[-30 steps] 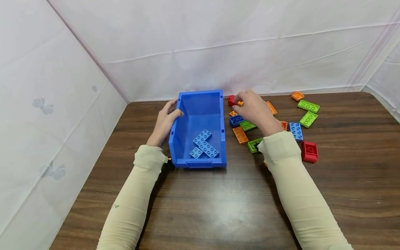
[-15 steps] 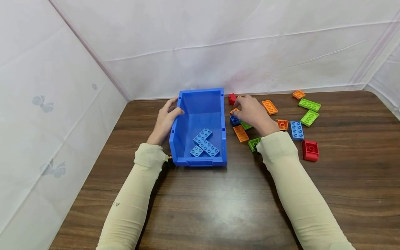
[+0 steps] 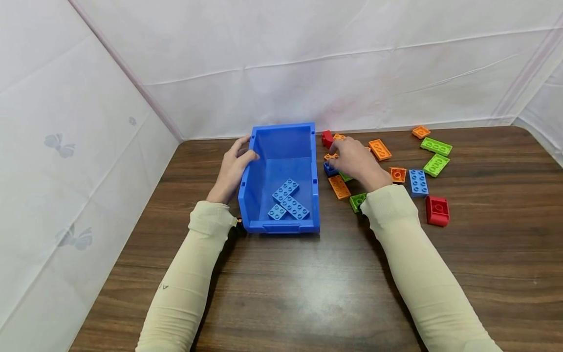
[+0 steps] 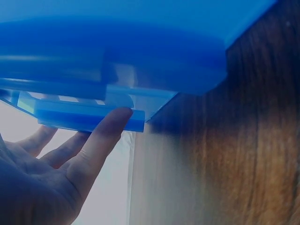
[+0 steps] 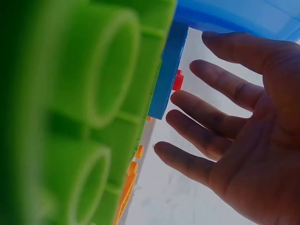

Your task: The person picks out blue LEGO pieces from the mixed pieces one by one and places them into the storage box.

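Note:
At the left wall of the blue bin (image 3: 281, 228), my left hand (image 3: 230, 169) grips the rim, thumb over the edge and fingers outside. Three light blue bricks (image 3: 285, 191) lie on the bin's floor. My right hand (image 3: 359, 162) hovers over loose bricks beside the bin, its fingers apart with nothing between them in the right wrist view. Nearest its fingertips are a dark blue brick (image 3: 330, 169), an orange brick (image 3: 331, 157) and a red brick (image 3: 327, 139). A green brick (image 5: 117, 70) looms close to the right wrist camera.
Right of the right hand lie a light blue brick (image 3: 418, 183), a red brick (image 3: 437, 211) and several green and orange bricks. White cloth (image 3: 281, 58) hangs behind the brown wooden table (image 3: 281, 293). Another orange brick (image 3: 339, 187) lies close to the bin.
Over the last second my right hand has come down slightly toward the bricks and hardly moves afterwards. My left hand stays on the bin. The bricks look unmoved.

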A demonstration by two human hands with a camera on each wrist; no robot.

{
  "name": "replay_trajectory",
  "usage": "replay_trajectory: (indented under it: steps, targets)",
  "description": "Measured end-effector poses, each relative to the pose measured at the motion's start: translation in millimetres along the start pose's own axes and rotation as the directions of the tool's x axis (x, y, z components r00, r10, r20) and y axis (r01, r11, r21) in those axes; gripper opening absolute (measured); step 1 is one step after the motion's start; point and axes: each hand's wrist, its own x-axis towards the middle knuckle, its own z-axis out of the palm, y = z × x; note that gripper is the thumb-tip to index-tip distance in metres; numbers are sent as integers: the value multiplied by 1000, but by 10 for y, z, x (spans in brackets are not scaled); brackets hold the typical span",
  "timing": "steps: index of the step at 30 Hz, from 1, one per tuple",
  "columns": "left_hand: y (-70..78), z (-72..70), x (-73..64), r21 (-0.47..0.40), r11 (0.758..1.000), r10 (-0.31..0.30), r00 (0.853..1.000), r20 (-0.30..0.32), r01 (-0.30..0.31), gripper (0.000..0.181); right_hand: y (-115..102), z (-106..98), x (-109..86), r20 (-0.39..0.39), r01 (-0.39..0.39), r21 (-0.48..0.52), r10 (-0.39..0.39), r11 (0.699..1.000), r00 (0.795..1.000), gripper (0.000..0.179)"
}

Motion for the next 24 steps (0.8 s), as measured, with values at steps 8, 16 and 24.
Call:
replay_trajectory:
  steps: [8, 16, 24]
  targets:
    - [-2, 3, -4, 1, 1000, 3, 1000, 1, -3, 69, 18, 35, 27, 33, -4, 2, 4, 1000, 999, 38]
    - [0, 1, -7, 8, 1000, 5, 1000, -1, -5, 69, 34, 65, 18, 37, 12, 1, -12, 1000, 999, 39]
    - [9, -1, -15, 15, 1000, 6, 1000, -1, -6, 70, 31, 71, 4, 44, 17, 14, -18, 1000, 999, 39]
